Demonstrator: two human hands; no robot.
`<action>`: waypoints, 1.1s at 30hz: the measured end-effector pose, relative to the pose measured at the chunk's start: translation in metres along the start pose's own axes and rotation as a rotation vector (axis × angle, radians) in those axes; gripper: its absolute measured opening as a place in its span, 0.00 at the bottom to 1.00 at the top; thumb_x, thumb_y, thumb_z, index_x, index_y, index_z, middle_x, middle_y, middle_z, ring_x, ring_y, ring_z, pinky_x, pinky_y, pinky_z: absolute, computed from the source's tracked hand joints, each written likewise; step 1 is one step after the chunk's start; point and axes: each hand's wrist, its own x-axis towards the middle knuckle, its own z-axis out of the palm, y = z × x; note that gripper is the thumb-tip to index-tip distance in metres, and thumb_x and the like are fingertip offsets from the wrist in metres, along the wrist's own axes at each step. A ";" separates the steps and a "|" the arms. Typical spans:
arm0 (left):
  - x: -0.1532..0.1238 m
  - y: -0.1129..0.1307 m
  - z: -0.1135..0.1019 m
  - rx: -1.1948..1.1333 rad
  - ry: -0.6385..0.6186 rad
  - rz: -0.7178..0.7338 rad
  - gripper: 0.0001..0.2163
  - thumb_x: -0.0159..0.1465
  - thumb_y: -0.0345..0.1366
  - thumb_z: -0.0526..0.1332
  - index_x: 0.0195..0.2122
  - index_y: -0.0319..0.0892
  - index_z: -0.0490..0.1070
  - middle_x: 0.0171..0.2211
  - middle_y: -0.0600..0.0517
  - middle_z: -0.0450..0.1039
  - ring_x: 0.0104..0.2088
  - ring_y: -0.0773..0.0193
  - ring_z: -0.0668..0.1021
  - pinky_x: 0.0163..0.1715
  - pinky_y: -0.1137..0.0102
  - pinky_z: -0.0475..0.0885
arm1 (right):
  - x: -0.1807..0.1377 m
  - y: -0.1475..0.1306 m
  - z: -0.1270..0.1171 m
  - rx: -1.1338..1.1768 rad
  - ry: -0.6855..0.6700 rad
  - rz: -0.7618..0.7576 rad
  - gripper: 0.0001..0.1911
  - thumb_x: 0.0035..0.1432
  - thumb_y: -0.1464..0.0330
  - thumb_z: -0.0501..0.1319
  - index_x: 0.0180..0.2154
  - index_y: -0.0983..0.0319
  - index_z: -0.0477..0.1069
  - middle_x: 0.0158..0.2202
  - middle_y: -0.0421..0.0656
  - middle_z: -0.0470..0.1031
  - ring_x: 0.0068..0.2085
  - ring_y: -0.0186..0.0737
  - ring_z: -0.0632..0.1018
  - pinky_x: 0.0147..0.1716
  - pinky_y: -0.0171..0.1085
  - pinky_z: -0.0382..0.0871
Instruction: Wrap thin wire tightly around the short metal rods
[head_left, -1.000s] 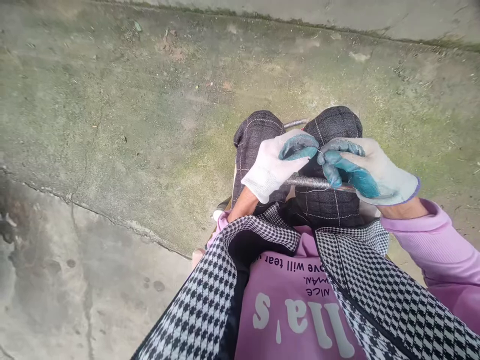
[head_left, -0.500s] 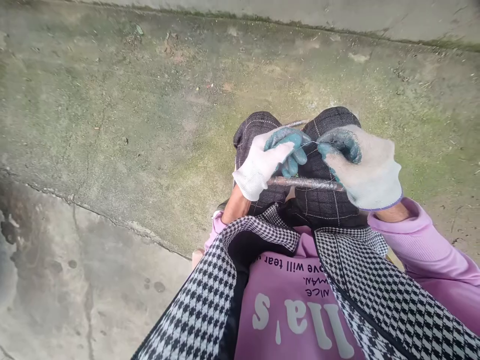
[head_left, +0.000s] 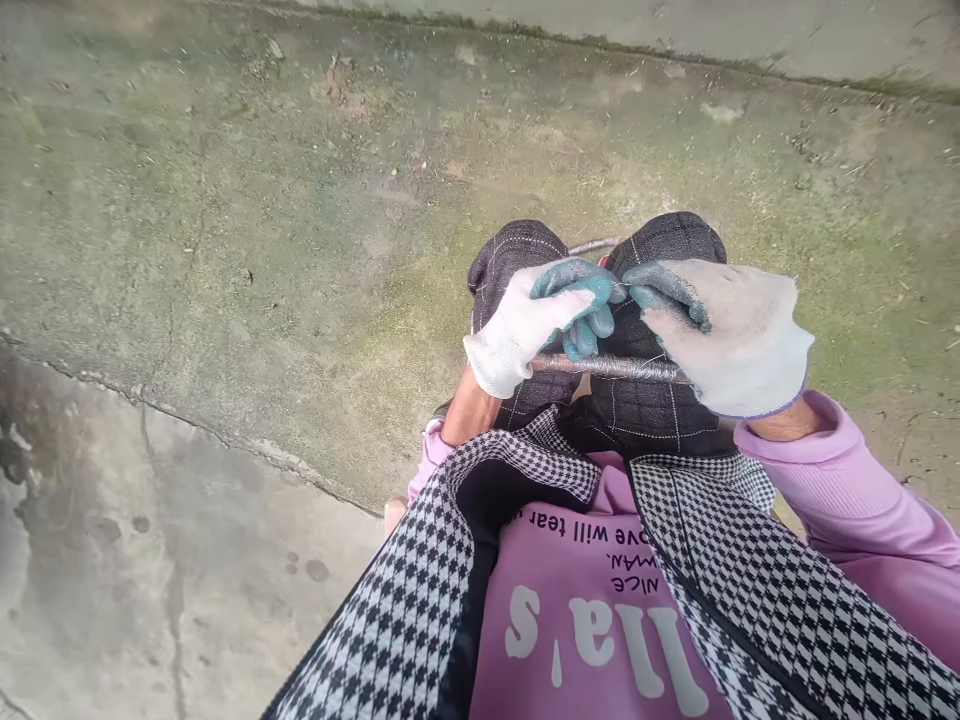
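Observation:
My left hand (head_left: 546, 318), in a white knit glove with blue-green coated fingers, is closed in a pinch above my lap. Facing it, my right hand (head_left: 724, 325) wears a matching glove, its thumb and fingers pinched together. Between the fingertips runs a short bit of thin wire (head_left: 623, 284), its ends hidden in the gloves. Below both hands, a rod (head_left: 637, 369) wound with shiny strands lies across my thighs, its right end hidden by my right hand. A second silvery bar (head_left: 592, 245) shows between my knees; whether it joins the rod cannot be told.
My knees in dark checked trousers (head_left: 667, 415) are under the hands. A houndstooth-edged garment (head_left: 405, 600) hangs over my pink top. Around me is mossy concrete ground (head_left: 300, 230), with a cracked seam at lower left and a ledge (head_left: 675, 30) along the top.
My right hand's fingertips have moved slightly left, closer to my left hand, and its fingers have straightened. Less wire shows between the hands. The left hand has barely moved.

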 end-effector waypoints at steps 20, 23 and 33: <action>0.002 0.004 -0.001 0.085 -0.083 -0.066 0.28 0.70 0.66 0.77 0.40 0.42 0.82 0.35 0.48 0.87 0.28 0.65 0.85 0.28 0.72 0.83 | 0.005 0.001 0.001 -0.011 -0.034 0.021 0.12 0.78 0.64 0.64 0.54 0.54 0.87 0.50 0.52 0.88 0.49 0.61 0.89 0.45 0.53 0.84; 0.001 0.007 -0.002 0.125 -0.076 -0.069 0.29 0.68 0.66 0.79 0.42 0.41 0.82 0.34 0.49 0.86 0.28 0.67 0.84 0.29 0.74 0.82 | 0.007 -0.001 0.001 0.055 -0.028 0.000 0.14 0.75 0.65 0.62 0.52 0.57 0.87 0.49 0.51 0.89 0.49 0.59 0.89 0.48 0.53 0.85; 0.003 -0.006 -0.003 0.086 -0.031 0.009 0.26 0.62 0.60 0.84 0.42 0.42 0.83 0.34 0.52 0.83 0.31 0.66 0.83 0.30 0.72 0.82 | 0.008 -0.007 -0.011 0.230 -0.036 0.161 0.08 0.70 0.67 0.65 0.42 0.49 0.84 0.46 0.46 0.93 0.49 0.59 0.91 0.55 0.56 0.86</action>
